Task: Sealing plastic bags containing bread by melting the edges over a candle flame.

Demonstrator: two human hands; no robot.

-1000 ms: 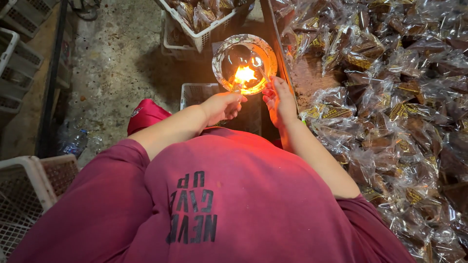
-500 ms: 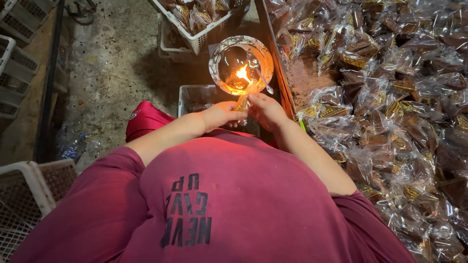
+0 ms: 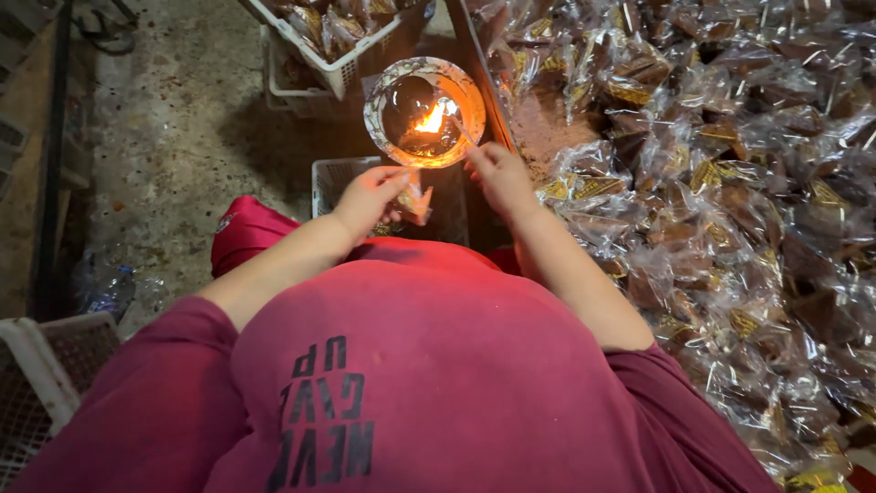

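A: Head view, item one?
B: Left hand [image 3: 367,197], fingers closed on a small clear packet [image 3: 416,203], held just below the bowl [image 3: 383,91].

A: Item two?
B: Right hand [image 3: 497,175], fingers pinched on a thin stick [image 3: 463,131] whose far end reaches over the bowl rim towards the flame [image 3: 432,119].

A: The bowl?
B: Round, pale rim, dark inside, flame burning at its centre. It stands between a white crate [image 3: 342,64] beyond it and a grey crate [image 3: 333,178] under the hands.

A: To the right?
B: A heap of packets [image 3: 730,183], clear wrap over brown contents with yellow labels, lying on the surface just beside the right forearm.

A: To the left?
B: Concrete floor [image 3: 173,137], a plastic bottle [image 3: 108,285], and a white basket [image 3: 36,383] at the lower edge.

A: Clothing?
B: Maroon shirt [image 3: 411,383], dark lettering on the front.
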